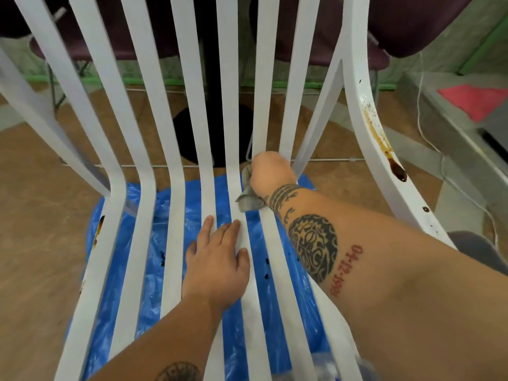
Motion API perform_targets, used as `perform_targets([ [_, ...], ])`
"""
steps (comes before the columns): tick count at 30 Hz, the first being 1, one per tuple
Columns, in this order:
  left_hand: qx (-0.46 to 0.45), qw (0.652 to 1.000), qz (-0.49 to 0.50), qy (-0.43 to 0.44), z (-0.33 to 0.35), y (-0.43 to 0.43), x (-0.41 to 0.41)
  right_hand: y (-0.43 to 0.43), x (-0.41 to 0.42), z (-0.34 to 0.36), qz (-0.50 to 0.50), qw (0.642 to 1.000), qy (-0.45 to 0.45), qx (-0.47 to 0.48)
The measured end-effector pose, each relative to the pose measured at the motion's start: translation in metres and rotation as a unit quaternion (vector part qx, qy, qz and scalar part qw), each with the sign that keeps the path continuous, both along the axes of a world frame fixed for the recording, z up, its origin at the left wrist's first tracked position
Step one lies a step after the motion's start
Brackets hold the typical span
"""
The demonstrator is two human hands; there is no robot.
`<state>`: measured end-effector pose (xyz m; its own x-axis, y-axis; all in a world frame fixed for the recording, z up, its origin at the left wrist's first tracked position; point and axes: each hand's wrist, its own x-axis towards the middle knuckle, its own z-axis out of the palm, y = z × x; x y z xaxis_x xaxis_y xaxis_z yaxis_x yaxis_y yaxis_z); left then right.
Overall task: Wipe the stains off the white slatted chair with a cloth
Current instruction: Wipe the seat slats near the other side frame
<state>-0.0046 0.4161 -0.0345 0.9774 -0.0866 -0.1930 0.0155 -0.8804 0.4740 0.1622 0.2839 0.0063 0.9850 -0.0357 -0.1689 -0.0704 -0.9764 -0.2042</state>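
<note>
- Head view: the white slatted chair fills the frame, its seat slats running from 6 o'clock up to the centre, where they bend into the back slats rising toward 12 o'clock.
- The right hand sits just past centre toward 1 o'clock, at the bend where seat meets back. Its fingers are curled away from the camera and clenched around a grey cloth, which it presses onto a slat.
- A loose end of the cloth trails out below the wrist toward 7 o'clock and lies across the slat.
- The left hand lies at about 6 o'clock of centre. It is released and flat, palm down, with straight fingers spread over two neighbouring seat slats, grasping nothing.
- A brown stain streaks down the chair's side rail at 3 o'clock and ends in a dark pool.
- A blue plastic sheet shows between the seat slats, carrying a few dark spots.
</note>
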Motion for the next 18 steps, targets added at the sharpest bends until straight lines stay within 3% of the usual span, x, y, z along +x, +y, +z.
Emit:
perform_targets([
  [3,0.0,1.0,-0.001,-0.005,0.0,-0.001,-0.001,-0.008,0.006,0.027,0.008,0.998,0.061,-0.001],
  [6,-0.006,1.0,0.0,-0.003,0.0,0.0,-0.001,-0.013,0.013,0.038,-0.05,0.995,-0.063,0.059],
  [8,-0.008,1.0,-0.001,-0.002,0.0,0.0,0.0,-0.01,0.004,0.03,-0.035,0.99,-0.133,0.039],
  [18,-0.009,1.0,0.001,-0.003,0.001,0.001,0.0,0.014,-0.035,-0.019,0.021,0.998,-0.046,-0.023],
])
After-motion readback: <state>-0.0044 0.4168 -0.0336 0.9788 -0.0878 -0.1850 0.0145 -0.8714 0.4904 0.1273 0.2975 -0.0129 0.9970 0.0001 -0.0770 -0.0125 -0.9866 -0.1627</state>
